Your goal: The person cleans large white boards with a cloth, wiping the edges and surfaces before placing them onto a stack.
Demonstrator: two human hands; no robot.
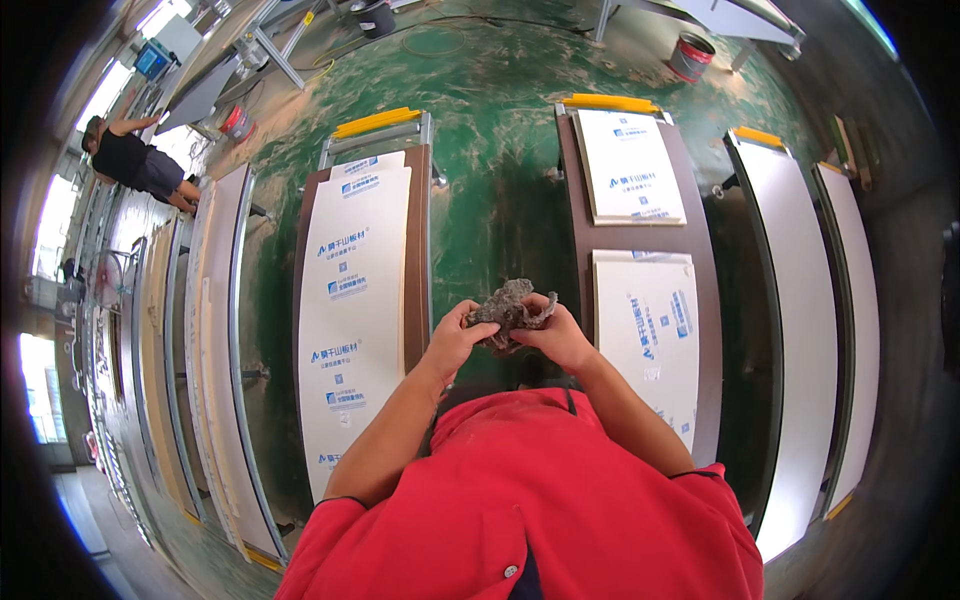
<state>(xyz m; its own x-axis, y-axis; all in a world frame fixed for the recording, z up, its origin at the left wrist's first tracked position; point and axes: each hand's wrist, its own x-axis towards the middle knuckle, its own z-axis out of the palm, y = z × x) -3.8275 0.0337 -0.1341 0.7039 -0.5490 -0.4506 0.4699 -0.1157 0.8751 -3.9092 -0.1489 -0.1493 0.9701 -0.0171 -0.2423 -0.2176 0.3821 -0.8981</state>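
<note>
Grey, crumpled, rag-like wad (pixel 507 304) bulges unevenly between the left hand (pixel 457 335) and right hand (pixel 562 338), both pinching its ragged edges.

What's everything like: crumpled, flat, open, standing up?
Grey clump, maybe a rag: crumpled
Left hand: closed on the clump
Right hand: closed on the clump
Left blue-printed boards: lying flat
Right blue-printed boards: lying flat
Upper-right red bucket: upright, open-topped
Co-worker: standing, arm stretched out

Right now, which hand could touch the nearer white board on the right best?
Probably the right hand: it's closer to that board; the left hand is farther across. Both hold the grey rag, though.
</note>
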